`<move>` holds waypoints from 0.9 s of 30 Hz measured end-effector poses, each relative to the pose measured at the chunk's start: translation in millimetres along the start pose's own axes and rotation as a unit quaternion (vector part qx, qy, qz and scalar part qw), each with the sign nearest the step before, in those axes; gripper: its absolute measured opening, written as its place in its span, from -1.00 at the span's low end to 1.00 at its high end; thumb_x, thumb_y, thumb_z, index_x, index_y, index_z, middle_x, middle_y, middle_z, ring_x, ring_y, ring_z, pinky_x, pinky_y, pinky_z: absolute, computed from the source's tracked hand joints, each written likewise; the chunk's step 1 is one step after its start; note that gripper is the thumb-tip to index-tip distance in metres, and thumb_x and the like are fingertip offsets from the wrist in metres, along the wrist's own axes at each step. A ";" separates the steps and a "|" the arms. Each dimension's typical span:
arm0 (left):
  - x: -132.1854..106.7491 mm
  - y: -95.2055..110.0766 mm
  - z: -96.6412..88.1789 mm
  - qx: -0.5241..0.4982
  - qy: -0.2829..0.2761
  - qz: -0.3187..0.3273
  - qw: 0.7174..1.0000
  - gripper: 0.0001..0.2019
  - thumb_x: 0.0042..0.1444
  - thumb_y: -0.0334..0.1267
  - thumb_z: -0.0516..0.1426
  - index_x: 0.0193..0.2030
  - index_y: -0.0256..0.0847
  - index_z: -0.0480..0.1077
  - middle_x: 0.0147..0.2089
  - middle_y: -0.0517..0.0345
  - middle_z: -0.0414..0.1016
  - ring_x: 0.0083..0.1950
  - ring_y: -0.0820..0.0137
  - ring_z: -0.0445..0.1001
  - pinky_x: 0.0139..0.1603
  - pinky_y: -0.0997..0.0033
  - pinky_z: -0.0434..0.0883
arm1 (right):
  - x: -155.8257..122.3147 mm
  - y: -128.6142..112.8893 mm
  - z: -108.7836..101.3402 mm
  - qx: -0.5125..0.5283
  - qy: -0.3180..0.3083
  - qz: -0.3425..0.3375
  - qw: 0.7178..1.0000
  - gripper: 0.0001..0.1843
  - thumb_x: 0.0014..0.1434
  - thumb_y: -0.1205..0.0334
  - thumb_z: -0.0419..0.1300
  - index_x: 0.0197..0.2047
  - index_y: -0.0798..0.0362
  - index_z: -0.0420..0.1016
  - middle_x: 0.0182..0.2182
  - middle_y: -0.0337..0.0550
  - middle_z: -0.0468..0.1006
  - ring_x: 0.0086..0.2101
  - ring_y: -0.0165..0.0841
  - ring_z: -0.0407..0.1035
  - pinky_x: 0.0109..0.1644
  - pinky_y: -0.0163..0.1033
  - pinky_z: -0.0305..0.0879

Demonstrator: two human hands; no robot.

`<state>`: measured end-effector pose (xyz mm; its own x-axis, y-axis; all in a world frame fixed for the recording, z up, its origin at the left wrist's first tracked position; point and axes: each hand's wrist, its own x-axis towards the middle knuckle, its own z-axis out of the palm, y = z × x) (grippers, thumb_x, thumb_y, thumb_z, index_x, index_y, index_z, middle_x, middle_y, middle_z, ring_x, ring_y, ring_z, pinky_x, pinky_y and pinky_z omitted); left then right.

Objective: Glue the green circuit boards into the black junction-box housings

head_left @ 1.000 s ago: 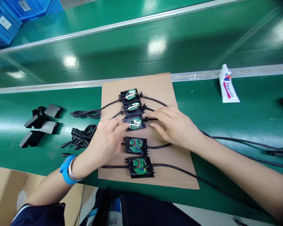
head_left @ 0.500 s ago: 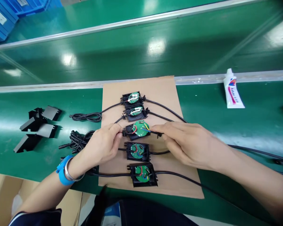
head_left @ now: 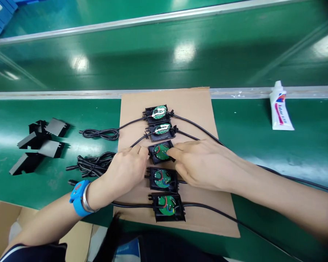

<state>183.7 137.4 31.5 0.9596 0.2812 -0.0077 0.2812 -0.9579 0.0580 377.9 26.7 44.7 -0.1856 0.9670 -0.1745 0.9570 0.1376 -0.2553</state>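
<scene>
My left hand [head_left: 129,165] is closed at the left end of the middle black plastic case [head_left: 153,157]; its fingertips are partly hidden. From the right, my right hand [head_left: 203,163] pinches the black cable where it enters that case, its fingers covering the grip point. Inside the case lies a round green circuit board [head_left: 161,151] with a red wire. Two similar cases, the upper [head_left: 150,113] and the one below it [head_left: 153,137], have white paste on their boards. Nearer me, two more open cases [head_left: 153,185] [head_left: 168,217] hold boards with coloured wires.
Brown cardboard [head_left: 136,100] lies under the cases on the green bench [head_left: 248,145]. Left are loose black covers [head_left: 26,162] and coiled black cables [head_left: 95,163]. A white paste tube [head_left: 281,109] lies at the right, and a blue bin [head_left: 0,16] stands at the far left.
The middle board, raised and tilted before, now sits lower inside its case. My right hand has moved left, bringing the cable end against the case. The view has shifted slightly.
</scene>
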 end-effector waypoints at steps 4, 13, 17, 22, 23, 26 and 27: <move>-0.2 1.3 1.3 0.001 0.020 0.004 1.000 -0.87 0.24 -0.49 0.01 -0.22 -0.29 0.37 -0.39 0.11 0.47 -0.41 0.33 0.49 -0.46 0.39 0.42 | 1.9 0.8 2.2 0.013 -0.004 -0.005 1.000 -0.75 0.19 0.30 0.00 -0.24 0.10 0.51 -0.40 -0.06 0.57 -0.42 -0.29 0.40 -0.34 -0.18 0.10; -2.6 -2.9 2.6 -0.079 -0.035 -0.050 0.995 -0.88 0.26 -0.42 0.05 -0.15 -0.32 0.40 -0.28 0.03 0.55 -0.35 0.30 0.55 -0.42 0.36 0.47 | 3.5 12.0 16.4 0.005 0.035 -0.034 0.999 -0.67 0.26 0.22 0.04 -0.10 0.06 0.62 -0.35 -0.03 0.53 -0.37 -0.27 0.41 -0.33 -0.20 0.15; -0.9 -10.2 2.6 -0.150 -0.044 -0.075 0.985 -0.88 0.24 -0.39 0.10 -0.13 -0.28 0.46 -0.24 0.05 0.61 -0.26 0.30 0.60 -0.29 0.33 0.53 | 1.3 8.9 18.8 0.020 0.037 -0.032 0.999 -0.66 0.24 0.22 0.05 -0.09 0.07 0.63 -0.37 -0.03 0.51 -0.45 -0.32 0.34 -0.37 -0.21 0.10; -2.8 -11.3 -0.2 -0.212 -0.001 -0.060 0.975 -0.89 0.21 -0.41 0.14 -0.19 -0.20 0.49 -0.22 0.15 0.64 -0.23 0.35 0.61 -0.23 0.36 0.53 | -9.0 -5.7 25.3 0.041 0.017 0.015 0.999 -0.68 0.27 0.24 0.06 -0.05 0.07 0.60 -0.37 -0.07 0.51 -0.55 -0.39 0.28 -0.44 -0.20 -0.02; -4.3 -9.6 -0.1 -0.203 0.020 -0.052 0.978 -0.88 0.22 -0.41 0.13 -0.19 -0.20 0.49 -0.22 0.15 0.63 -0.24 0.37 0.59 -0.24 0.38 0.52 | -10.6 -8.6 27.8 0.046 0.023 0.020 0.998 -0.69 0.27 0.25 0.06 -0.05 0.08 0.60 -0.38 -0.07 0.51 -0.55 -0.40 0.27 -0.44 -0.20 -0.04; -9.7 -3.3 3.0 -0.122 0.085 -0.023 0.989 -0.83 0.23 -0.46 0.07 -0.20 -0.21 0.48 -0.31 0.15 0.58 -0.32 0.38 0.53 -0.34 0.40 0.45 | -12.3 -14.5 34.4 0.055 0.047 0.028 0.997 -0.71 0.27 0.25 0.07 -0.07 0.10 0.59 -0.37 -0.05 0.50 -0.56 -0.39 0.26 -0.44 -0.19 -0.03; -11.3 -1.5 4.6 -0.086 0.100 -0.012 0.991 -0.82 0.23 -0.49 0.05 -0.23 -0.22 0.47 -0.36 0.15 0.55 -0.36 0.39 0.49 -0.37 0.40 0.41 | -12.1 -15.7 35.7 0.054 0.055 0.029 0.997 -0.71 0.26 0.25 0.07 -0.09 0.11 0.59 -0.37 -0.04 0.50 -0.56 -0.38 0.26 -0.44 -0.19 -0.02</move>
<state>172.5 135.4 26.9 0.9269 0.3259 0.1862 0.2815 -0.9317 0.2296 357.2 5.2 16.8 -0.0989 0.9911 -0.0893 0.9351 0.0618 -0.3489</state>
